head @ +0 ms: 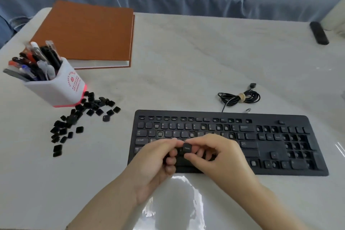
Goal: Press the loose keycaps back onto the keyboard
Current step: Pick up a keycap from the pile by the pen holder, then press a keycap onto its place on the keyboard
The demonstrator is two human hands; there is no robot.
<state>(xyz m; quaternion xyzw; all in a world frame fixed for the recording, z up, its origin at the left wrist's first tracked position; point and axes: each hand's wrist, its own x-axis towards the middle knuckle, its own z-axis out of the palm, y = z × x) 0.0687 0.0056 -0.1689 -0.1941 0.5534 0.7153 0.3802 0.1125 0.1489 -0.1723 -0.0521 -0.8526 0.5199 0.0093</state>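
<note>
From the head view, both hands are up over the middle of the keyboard (268,148), and one black keycap (186,148) sits between them. The right hand (218,155) pinches it from the right, thumb below and forefinger on top. The left hand (155,160) closes in on its left edge with curled fingertips, so each grip is narrow and on that cap. It is held just above the lower letter rows, legend up and not yet seated, so this looks like the orient-and-find-its-socket step. Next comes lining it over an open switch, and there are several in the upper rows, then a straight push down. The heap of loose keycaps (80,117) waits well off to the left on the worktop (186,61).
</note>
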